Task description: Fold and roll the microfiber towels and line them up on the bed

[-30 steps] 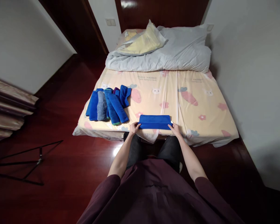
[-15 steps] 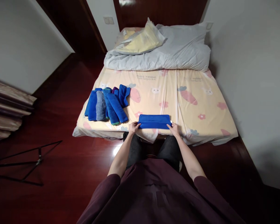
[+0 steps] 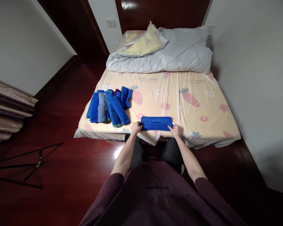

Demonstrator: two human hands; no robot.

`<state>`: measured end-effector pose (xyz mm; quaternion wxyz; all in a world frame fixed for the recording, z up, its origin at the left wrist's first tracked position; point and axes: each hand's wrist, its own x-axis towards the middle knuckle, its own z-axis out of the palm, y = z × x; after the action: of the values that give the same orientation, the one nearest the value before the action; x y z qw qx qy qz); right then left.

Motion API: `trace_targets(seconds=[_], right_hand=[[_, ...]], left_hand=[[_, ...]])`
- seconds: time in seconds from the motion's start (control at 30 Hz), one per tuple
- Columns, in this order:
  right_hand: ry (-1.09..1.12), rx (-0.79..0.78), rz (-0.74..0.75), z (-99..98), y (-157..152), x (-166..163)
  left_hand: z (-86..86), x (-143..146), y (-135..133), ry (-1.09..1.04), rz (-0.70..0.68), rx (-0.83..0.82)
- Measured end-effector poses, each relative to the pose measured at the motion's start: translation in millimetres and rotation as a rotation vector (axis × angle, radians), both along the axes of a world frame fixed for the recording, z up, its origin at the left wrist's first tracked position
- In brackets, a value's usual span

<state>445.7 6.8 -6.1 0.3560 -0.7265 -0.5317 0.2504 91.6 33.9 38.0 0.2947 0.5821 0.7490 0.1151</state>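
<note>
A folded blue towel [image 3: 156,123] lies flat at the near edge of the bed [image 3: 191,106], straight ahead of me. My left hand [image 3: 136,127] pinches its left end, fingers closed on the cloth. At the towel's right end, my right hand [image 3: 174,130] grips the near corner the same way. A row of several folded blue and grey towels [image 3: 109,105] sits on the bed's left side, a short way from my left hand.
A rumpled grey duvet [image 3: 169,53] and a yellow pillow [image 3: 141,42] fill the head of the bed. White walls close in on the right and far left. Dark red wood floor surrounds the bed, with a black tripod stand [image 3: 25,163] lying at the left.
The towel's near edge has been brought up, so the towel looks narrower front to back. Both hands stay at its ends, shifted slightly forward.
</note>
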Motion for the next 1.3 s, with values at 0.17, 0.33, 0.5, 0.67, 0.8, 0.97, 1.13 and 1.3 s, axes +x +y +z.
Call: trace_targets(seconds=[0.17,0.33,0.5,0.67,0.8,0.97,1.13,1.3], right_hand=[[-0.245,0.133,0.057,7.4,-8.9,-6.8],[-0.516,0.278,0.366,14.1,-21.4,2.2],[-0.511,0.266,0.567,12.5,-31.1,12.3],[-0.456,0.231,0.551,16.1,-32.4,9.0],[-0.447,0.196,0.554,20.7,-29.9,6.1],[-0.459,0.154,0.581,20.3,-26.1,8.4],[-0.529,0.117,0.578,22.0,-17.2,5.8],[-0.607,0.042,0.556,30.9,-9.9,0.7]], left_hand=[[8.6,14.2,-11.0,0.137,-0.109,0.162],[2.9,8.7,-19.6,0.194,-0.4,0.407],[-9.6,3.3,-22.0,0.105,-0.573,0.412],[-13.6,8.4,-22.1,0.097,-0.519,0.403],[-10.4,9.7,-19.0,0.102,-0.593,0.37],[-8.2,7.8,-14.4,0.197,-0.684,0.309],[-1.8,10.4,-11.1,0.29,-0.725,0.285],[9.6,12.4,-12.1,0.333,-0.737,0.278]])
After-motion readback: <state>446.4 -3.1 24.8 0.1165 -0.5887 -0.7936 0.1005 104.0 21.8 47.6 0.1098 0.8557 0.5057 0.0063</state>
